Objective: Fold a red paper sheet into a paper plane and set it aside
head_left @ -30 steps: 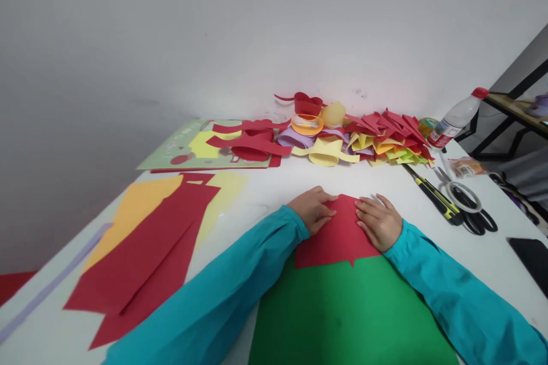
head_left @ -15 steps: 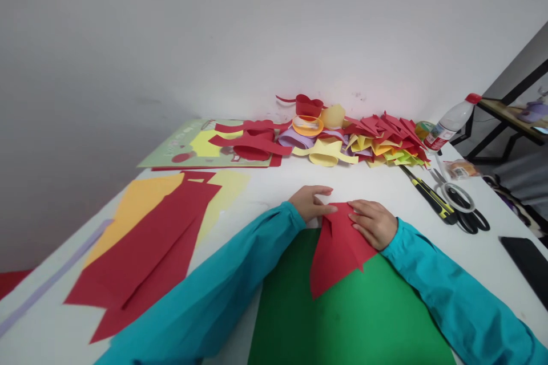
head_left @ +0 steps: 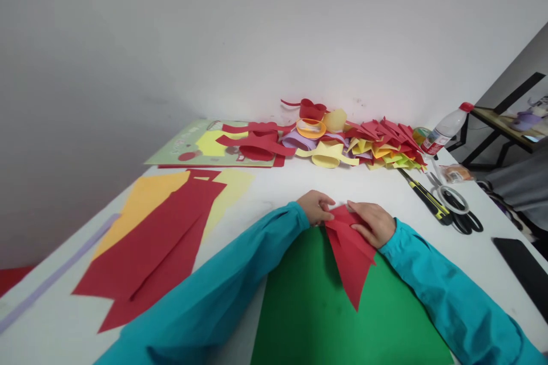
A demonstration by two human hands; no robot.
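Observation:
A folded red paper [head_left: 351, 262] with pointed ends lies over the far part of a green sheet [head_left: 342, 331]. My left hand [head_left: 315, 207] pinches the paper's upper left corner between thumb and fingers. On its upper right side, my right hand [head_left: 373, 222] is closed on the same paper, thumb and fingers at the folded edge. One long point of the paper hangs toward me over the green sheet. The fingertips partly hide the far edge of the fold.
Red sheets [head_left: 149, 239], an orange sheet [head_left: 139, 199] and a purple strip [head_left: 60, 274] lie at left. Folded paper pieces [head_left: 385, 137] are heaped along the wall. At right are a utility knife [head_left: 428, 199], scissors [head_left: 466, 221], tape [head_left: 454, 199], a bottle [head_left: 445, 131] and a black flat object [head_left: 522, 268].
The red paper has turned and narrowed between my hands, its long point swinging rightward. My left hand has moved slightly right, and its fingers have closed nearer the thumb. The view has shifted slightly.

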